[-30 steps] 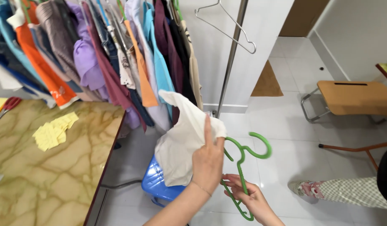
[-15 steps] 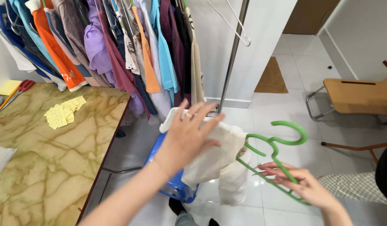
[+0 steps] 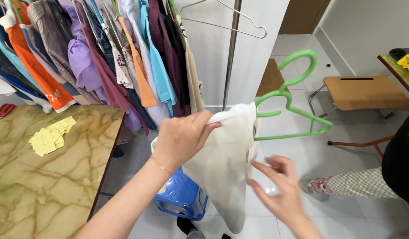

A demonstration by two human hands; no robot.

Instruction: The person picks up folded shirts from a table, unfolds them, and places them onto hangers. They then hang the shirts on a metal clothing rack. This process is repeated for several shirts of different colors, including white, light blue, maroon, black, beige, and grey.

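1. Holding a cream-white garment (image 3: 226,163) up in my left hand (image 3: 182,139); fingers are curled tight around a bunched edge near its top, and the cloth hangs down from that grip to below my wrists.
2. Green plastic hanger (image 3: 293,106) sits at the garment's upper right. One arm of it disappears into the fabric; the hook points up and the rest juts out to the right, clear of the cloth.
3. My right hand (image 3: 279,190) is below the hanger, just beside the garment's right edge. It is motion-blurred; fingers look spread and nothing is in it. Whether the fingertips touch the fabric I cannot tell.
4. Behind the garment: a clothes rack (image 3: 232,53) with a metal upright, packed on the left with hung shirts (image 3: 102,57) in orange, purple, maroon, blue and beige. One bare wire hanger (image 3: 231,22) hangs at the top right of the rail.
5. Lower down, behind the cloth: a blue plastic stool (image 3: 182,199) on the white tiled floor (image 3: 355,212).
6. To my left: a marble-patterned desk (image 3: 45,177) carrying a loose pile of yellow paper slips (image 3: 51,135).
7. To my right: a wooden-topped chair (image 3: 363,93), and another person's leg in checked trousers (image 3: 359,181).
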